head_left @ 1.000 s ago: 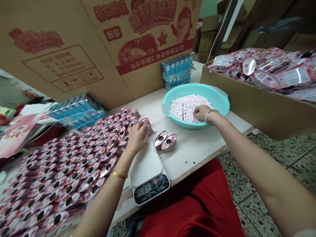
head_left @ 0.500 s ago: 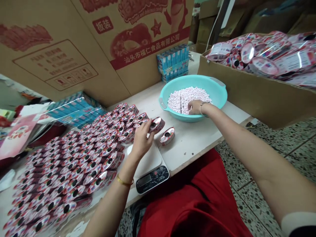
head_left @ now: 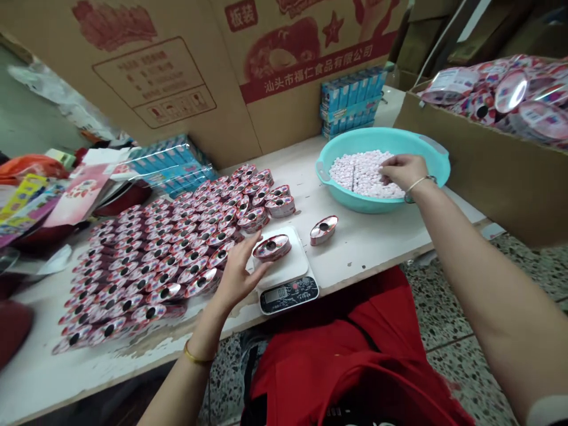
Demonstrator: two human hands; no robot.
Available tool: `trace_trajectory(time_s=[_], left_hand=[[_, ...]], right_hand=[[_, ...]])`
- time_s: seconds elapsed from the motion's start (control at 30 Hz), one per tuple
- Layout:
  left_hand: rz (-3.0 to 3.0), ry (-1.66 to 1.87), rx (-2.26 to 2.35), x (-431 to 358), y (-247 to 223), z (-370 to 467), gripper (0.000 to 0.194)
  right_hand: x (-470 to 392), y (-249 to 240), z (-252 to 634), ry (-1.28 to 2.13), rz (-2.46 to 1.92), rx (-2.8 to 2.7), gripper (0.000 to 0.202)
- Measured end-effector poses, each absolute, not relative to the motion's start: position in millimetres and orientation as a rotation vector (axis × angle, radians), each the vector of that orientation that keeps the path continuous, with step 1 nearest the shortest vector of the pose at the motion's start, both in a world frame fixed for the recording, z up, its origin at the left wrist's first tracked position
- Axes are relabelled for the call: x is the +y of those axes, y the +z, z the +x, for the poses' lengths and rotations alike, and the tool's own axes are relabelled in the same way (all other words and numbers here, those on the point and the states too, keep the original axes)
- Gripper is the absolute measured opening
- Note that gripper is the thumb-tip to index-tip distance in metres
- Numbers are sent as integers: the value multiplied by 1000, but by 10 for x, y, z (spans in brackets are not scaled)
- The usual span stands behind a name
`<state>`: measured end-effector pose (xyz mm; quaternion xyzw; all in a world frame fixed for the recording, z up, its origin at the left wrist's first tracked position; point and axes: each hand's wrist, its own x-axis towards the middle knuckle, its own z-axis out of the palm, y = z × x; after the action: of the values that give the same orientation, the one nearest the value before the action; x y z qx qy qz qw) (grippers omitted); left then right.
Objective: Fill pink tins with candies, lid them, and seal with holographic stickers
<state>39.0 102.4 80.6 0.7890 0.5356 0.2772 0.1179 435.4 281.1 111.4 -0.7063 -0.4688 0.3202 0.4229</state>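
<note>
My left hand (head_left: 239,269) has thumb and fingers around the left end of an oval candy container (head_left: 271,247) with a dark round hole in its top. That container is at the white plate of a kitchen scale (head_left: 290,266); whether it fully rests there is unclear. The scale's display (head_left: 280,294) seems to show zeros. Over the turquoise basin (head_left: 368,204), my right hand (head_left: 406,171) has its fingertips pinched just above small pale candies (head_left: 368,171); what they hold is hidden. Another oval container (head_left: 323,229) stands right of the scale.
Rows of similar containers (head_left: 168,260) cover the table's left side. Blue boxed packs (head_left: 171,165) and a second blue stack (head_left: 352,100) stand before a large printed carton (head_left: 177,71). At right, an open carton (head_left: 461,160) brims with wrapped packs (head_left: 501,89).
My left hand has lowered the oval container from beside the rows to the scale plate. My right hand has risen slightly from the candies. The view has shifted left.
</note>
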Motion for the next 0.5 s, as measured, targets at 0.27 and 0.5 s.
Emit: trace_trajectory(time_s=[0.27, 0.5], left_hand=[[2022, 1026, 1937, 300, 292, 188, 38], [1952, 990, 2149, 99, -14, 124, 36]], right_hand=[[1928, 1374, 3294, 1379, -1127, -1257, 14], [1683, 1225, 2497, 1549, -1003, -1491, 9]])
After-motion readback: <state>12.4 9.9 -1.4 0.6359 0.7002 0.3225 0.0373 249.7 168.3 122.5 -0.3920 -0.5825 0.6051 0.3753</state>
